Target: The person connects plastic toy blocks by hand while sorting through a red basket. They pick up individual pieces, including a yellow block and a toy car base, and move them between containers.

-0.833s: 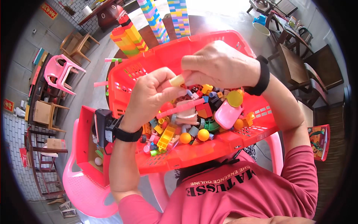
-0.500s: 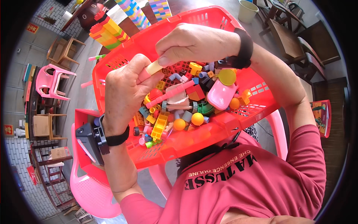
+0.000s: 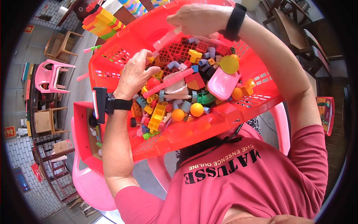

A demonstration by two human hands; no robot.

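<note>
My right hand (image 3: 203, 19) is closed on a short pink tube piece (image 3: 164, 40) with a pale end, held above the far side of a red plastic basket (image 3: 149, 33). The tube slants down and left from the fingers. Over the basket's left part hovers my left hand (image 3: 135, 72), thumb and fingers apart with nothing between them. Below it lie a red ball (image 3: 152, 82) and a long pink tube (image 3: 168, 84). Around these are mixed toy parts: a yellow block frame (image 3: 157, 117), orange balls (image 3: 197, 109), a pink tray-like piece (image 3: 220, 85) and a yellow-green disc (image 3: 228, 65).
Towers of stacked coloured blocks (image 3: 102, 20) stand beyond the basket. On the left, a red box (image 3: 85, 128) holding small items rests by a pink chair (image 3: 89, 186). Further left is another pink chair (image 3: 46, 76); wooden furniture (image 3: 289, 31) stands at the far right.
Both hands were together on the pink and pale tube pieces. My left hand has let go, opened and moved down; my right hand has risen with the tube.
</note>
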